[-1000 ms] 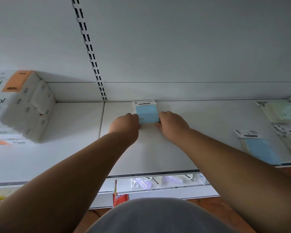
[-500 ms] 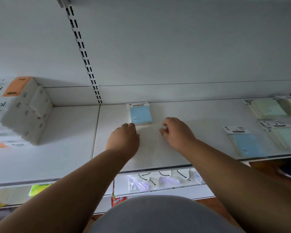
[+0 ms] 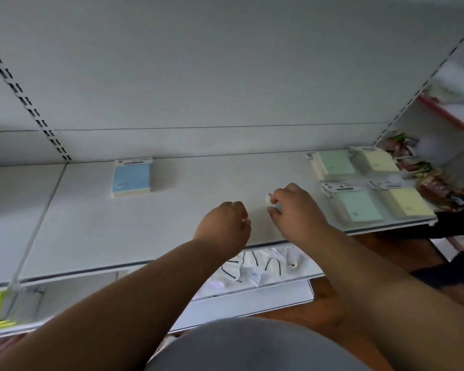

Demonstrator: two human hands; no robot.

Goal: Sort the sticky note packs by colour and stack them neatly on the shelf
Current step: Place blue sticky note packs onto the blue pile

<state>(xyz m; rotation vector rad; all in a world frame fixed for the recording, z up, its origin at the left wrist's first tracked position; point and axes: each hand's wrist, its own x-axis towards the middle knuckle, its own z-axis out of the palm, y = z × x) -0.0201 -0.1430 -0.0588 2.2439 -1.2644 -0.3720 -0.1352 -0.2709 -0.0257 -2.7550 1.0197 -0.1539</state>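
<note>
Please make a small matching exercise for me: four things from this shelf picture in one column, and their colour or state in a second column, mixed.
Things:
1. pack stack at the back left
2. front far-right pack
3. rear pack beside the yellow one
4. left hand

Descriptions:
A. green
B. holds nothing
C. blue
D. yellow

Pairs: 1-C, 2-D, 3-A, 4-B
</note>
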